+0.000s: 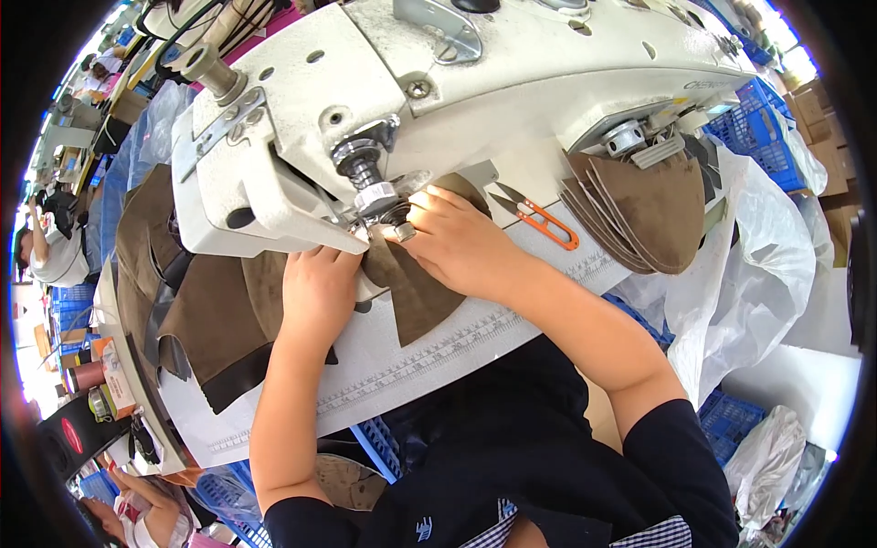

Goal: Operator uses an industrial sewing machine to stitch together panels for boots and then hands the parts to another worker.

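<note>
Fingers, left hand point(320, 288): tips bunched at the near side of the metal foot assembly point(375, 198); pinching or just pressing, can't tell.
Fingers, right hand point(466, 242): curled just right of the foot assembly, over the material; thumb hidden, grip can't be told.
Workpiece: 1 brown suede-like piece point(420, 306), under the right hand, its flap fanning toward the near table edge.
Machine: 1 white sewing machine point(274, 110), spanning the far side, scuffed and dusty.
Surface: white tabletop point(370, 340), printed ruler scale point(457, 352) along the near edge.
Snips: 1 pair, orange-handled snips point(548, 228), right of the right hand, flat.
Right stack: several brown cut pieces point(662, 215), layered; exact count unclear.
Left pile: brown panels point(210, 320) draped beside the left hand, overlapping; can't count.
Crates: at least 3 blue, far right point(758, 137), near right point(726, 425), near left point(233, 498).
Plastic: clear sheeting point(767, 274) hanging at right.
Room: busy workshop; at least 2 other people at left, one farther off point(59, 256), one nearer point(151, 521).
</note>
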A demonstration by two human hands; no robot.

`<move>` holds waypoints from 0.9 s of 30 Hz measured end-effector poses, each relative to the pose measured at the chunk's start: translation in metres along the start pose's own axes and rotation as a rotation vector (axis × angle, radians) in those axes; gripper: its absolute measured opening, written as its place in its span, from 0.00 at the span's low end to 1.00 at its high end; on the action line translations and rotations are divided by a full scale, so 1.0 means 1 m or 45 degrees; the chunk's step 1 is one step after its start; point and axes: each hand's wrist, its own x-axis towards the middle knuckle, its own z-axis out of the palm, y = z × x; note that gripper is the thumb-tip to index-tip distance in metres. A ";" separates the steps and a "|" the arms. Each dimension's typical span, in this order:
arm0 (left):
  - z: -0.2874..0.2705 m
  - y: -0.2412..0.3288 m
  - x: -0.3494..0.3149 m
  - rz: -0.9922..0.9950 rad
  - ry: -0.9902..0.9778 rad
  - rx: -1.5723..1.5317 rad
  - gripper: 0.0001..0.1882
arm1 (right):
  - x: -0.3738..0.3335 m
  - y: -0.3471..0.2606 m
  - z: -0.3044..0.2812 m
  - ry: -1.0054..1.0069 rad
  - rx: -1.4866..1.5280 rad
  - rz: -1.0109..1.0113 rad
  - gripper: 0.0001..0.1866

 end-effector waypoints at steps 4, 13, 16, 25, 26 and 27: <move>-0.013 0.001 -0.009 -0.110 -0.115 0.032 0.13 | 0.003 -0.004 0.003 -0.001 0.014 -0.020 0.12; -0.115 -0.068 -0.128 -1.319 0.540 0.184 0.11 | -0.002 0.000 -0.001 -0.044 -0.001 -0.004 0.08; -0.128 -0.106 -0.161 -1.932 0.487 -0.365 0.18 | 0.002 -0.002 0.000 -0.004 -0.002 -0.050 0.09; -0.109 -0.114 -0.153 -1.431 0.758 -0.694 0.08 | 0.008 -0.009 -0.023 -0.307 0.277 0.107 0.11; -0.121 -0.081 -0.136 -1.195 0.798 -0.128 0.09 | 0.008 -0.017 -0.024 -0.332 0.492 0.097 0.13; -0.130 -0.050 -0.124 -0.962 0.722 0.029 0.15 | 0.007 -0.030 -0.026 -0.354 0.706 0.084 0.15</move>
